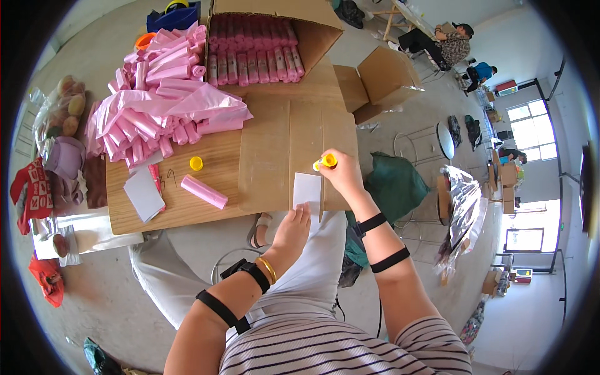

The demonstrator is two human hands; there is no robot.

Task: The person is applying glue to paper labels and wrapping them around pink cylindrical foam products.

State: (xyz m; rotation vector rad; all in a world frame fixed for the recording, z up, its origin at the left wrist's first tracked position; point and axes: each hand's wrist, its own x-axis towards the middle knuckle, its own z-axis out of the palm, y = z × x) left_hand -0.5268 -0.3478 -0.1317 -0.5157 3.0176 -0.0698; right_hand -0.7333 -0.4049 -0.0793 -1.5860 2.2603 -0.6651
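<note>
My right hand is closed round a short yellow tube that looks like a glue stick, held just above the far end of a white card. The card lies on a flattened cardboard sheet near the table's front edge. Outstretched fingers of my left hand rest on the card's near end; its thumb is hidden. To the left are a round yellow cap and a single pink plastic bag roll. More white cards lie beside a narrow pink-red packet.
A large heap of pink rolls covers the table's far left. Beside it, an open carton holds stacked pink rolls. Another open carton stands beyond the table's right side. Green cloth hangs to the right. Other people sit working farther off.
</note>
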